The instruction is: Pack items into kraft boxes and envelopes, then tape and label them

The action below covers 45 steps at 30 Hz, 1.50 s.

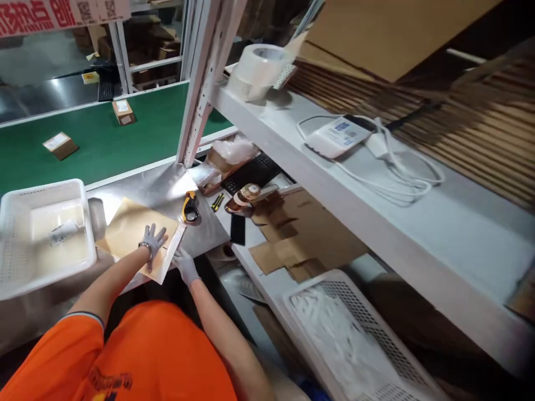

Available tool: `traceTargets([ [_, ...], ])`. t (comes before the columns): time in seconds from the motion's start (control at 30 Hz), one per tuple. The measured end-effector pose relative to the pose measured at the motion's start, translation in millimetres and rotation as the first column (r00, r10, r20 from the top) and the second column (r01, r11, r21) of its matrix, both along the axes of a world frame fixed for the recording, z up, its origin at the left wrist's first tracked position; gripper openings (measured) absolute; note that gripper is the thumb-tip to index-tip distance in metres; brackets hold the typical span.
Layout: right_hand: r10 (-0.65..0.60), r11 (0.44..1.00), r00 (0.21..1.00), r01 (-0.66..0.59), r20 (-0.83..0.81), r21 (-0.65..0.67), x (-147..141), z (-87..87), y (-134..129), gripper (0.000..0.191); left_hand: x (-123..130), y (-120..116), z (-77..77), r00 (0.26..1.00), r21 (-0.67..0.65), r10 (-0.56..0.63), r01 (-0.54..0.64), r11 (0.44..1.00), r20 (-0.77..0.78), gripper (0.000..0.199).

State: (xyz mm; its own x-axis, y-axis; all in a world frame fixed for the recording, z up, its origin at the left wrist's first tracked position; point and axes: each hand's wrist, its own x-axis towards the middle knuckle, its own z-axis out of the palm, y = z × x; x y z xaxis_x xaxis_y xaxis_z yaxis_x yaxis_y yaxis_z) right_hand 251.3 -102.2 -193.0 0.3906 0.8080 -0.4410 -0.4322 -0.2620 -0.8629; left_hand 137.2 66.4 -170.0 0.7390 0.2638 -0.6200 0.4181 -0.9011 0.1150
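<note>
A tan kraft envelope (129, 223) lies on the metal worktop, with a pale strip along its raised right edge. My left hand (154, 242), in a pale glove, presses flat on it with the fingers spread. At that right edge my right hand (186, 266), also gloved, has its fingers closed on the envelope's flap; the fingertips are partly hidden. Just beyond the flap lies a yellow and black tape dispenser (190, 208). Left of the envelope stands a white plastic basket (90, 239) with a labelled packet (64, 231) inside.
Small cartons (61, 146) sit on the green conveyor belt (25, 161) behind a metal post (198, 94). To the right, a shelf (288, 125) carries a tape roll (259, 69), a cabled white device (340, 136) and stacked cardboard. Below are a cutter (218, 201), flat cartons and a perforated basket (359, 301).
</note>
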Motion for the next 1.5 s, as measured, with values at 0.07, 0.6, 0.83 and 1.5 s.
traceTargets([
  [0.07, 0.090, 0.996, 0.984, -0.085, 0.154, -0.039, -5.9, 1.4, 8.5, 0.045, 0.7, -0.8, -3.7, 0.999, -0.023, 0.044, -0.043, 0.999, 0.019, 0.173],
  [0.6, 0.578, 0.775, 0.216, -0.449, 0.787, -0.445, 21.8, 8.9, 33.2, 0.020, -11.6, -24.4, 7.9, 0.996, -0.009, 0.052, -0.051, 0.999, 0.078, 0.143],
  [0.83, 0.629, 0.707, 0.101, -0.487, 0.771, -0.513, 51.7, 2.6, 59.6, 0.077, -61.3, -112.3, -14.9, 0.987, -0.072, 0.123, -0.115, 0.991, 0.107, 0.128],
  [1.5, 0.714, 0.615, -0.239, -0.235, 0.658, -0.753, 50.3, -5.8, 33.3, 0.092, -156.1, -70.1, 78.6, 0.638, -0.174, 0.515, -0.519, 0.837, 0.572, 0.047],
])
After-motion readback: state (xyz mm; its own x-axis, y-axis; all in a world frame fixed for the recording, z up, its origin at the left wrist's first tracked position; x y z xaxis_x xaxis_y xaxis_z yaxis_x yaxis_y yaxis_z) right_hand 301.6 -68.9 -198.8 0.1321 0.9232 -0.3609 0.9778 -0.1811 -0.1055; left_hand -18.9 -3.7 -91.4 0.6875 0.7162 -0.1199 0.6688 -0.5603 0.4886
